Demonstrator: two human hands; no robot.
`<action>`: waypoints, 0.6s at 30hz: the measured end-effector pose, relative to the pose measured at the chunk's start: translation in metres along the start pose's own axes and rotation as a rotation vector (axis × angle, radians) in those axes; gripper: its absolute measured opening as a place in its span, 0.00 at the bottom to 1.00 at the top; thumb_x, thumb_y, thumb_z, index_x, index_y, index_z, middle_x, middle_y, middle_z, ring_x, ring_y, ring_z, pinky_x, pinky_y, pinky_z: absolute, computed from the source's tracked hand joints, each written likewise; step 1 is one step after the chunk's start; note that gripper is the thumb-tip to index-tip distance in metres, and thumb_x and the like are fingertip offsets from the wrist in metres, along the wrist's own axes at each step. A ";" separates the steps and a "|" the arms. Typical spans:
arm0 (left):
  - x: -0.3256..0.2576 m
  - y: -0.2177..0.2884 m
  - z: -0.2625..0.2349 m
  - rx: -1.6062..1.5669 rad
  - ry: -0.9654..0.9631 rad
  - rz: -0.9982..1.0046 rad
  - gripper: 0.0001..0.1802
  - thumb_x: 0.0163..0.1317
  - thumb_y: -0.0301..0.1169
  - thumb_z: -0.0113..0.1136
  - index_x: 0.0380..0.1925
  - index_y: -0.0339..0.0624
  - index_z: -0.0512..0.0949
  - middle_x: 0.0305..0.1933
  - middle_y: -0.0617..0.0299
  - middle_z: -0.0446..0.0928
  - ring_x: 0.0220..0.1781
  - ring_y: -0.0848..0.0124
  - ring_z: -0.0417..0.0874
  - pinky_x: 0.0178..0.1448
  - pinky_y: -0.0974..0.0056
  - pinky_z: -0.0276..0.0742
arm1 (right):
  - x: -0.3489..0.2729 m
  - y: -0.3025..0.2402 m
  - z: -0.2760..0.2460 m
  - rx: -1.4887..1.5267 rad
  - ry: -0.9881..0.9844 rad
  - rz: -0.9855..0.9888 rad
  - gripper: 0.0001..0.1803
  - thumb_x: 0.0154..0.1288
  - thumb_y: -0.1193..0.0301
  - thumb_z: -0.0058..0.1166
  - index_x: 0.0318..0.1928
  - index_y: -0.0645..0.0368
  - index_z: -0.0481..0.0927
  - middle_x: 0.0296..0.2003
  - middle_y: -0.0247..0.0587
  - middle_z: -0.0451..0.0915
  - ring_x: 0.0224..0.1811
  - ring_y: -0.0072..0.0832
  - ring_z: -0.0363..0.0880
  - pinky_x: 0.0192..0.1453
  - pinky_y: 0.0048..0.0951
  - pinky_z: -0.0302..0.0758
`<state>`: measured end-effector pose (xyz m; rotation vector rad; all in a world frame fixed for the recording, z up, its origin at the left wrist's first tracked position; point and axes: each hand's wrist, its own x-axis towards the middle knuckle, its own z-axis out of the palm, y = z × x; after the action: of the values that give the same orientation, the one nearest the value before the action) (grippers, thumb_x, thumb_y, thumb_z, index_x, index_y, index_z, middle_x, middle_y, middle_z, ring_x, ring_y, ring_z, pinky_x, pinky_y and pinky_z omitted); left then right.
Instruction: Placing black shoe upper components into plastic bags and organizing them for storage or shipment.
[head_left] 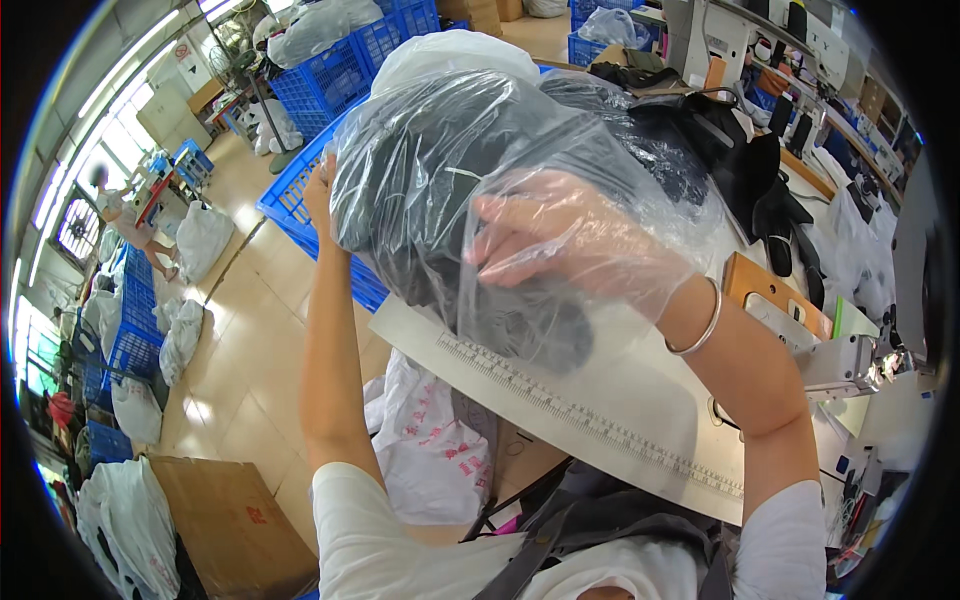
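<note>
A large clear plastic bag (400, 150) bulges with dark, soft-looking pieces. It rests above a blue crate and the edge of a white worktable (650, 400). At the bag's left side, my left hand (322, 195) grips the film; its fingertips are partly hidden behind the bag. My right hand (560, 230) is under the clear film up to the wrist, beside the dark pieces. Its fingers are bent but apart, and I see nothing held in them. Loose film hangs below the right hand over the tabletop.
A printed ruler scale (590, 410) runs along the table's near edge. Black pieces (740, 160) lie to the right, near a sewing machine (840, 365). The blue crate (290, 200) stands left of the table. A cardboard box (230, 525) sits lower left; a person (125, 215) is far left.
</note>
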<state>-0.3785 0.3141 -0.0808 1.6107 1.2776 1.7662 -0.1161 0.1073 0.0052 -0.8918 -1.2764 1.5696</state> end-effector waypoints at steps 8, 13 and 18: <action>-0.006 0.015 0.012 0.111 0.015 0.052 0.24 0.66 0.45 0.48 0.24 0.34 0.77 0.19 0.63 0.75 0.21 0.78 0.66 0.27 0.66 0.65 | 0.026 0.025 -0.013 -0.269 -0.120 -0.405 0.09 0.59 0.69 0.55 0.29 0.63 0.73 0.23 0.38 0.74 0.18 0.20 0.67 0.20 0.21 0.63; -0.009 0.012 -0.003 0.188 0.000 0.085 0.24 0.66 0.45 0.47 0.24 0.34 0.76 0.19 0.60 0.76 0.22 0.75 0.68 0.28 0.64 0.66 | 0.019 -0.024 0.048 -0.099 0.341 0.308 0.09 0.58 0.69 0.58 0.35 0.61 0.75 0.27 0.36 0.72 0.22 0.19 0.70 0.18 0.16 0.64; 0.004 0.019 0.028 0.302 0.018 0.203 0.28 0.65 0.50 0.45 0.22 0.34 0.74 0.20 0.52 0.76 0.21 0.65 0.70 0.30 0.58 0.65 | 0.078 0.068 -0.030 -0.302 0.096 -0.593 0.11 0.60 0.64 0.56 0.36 0.58 0.75 0.19 0.30 0.72 0.16 0.19 0.71 0.13 0.16 0.62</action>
<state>-0.3485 0.3177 -0.0657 1.9554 1.4924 1.7721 -0.1278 0.1861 -0.0669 -0.6695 -1.5549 0.8768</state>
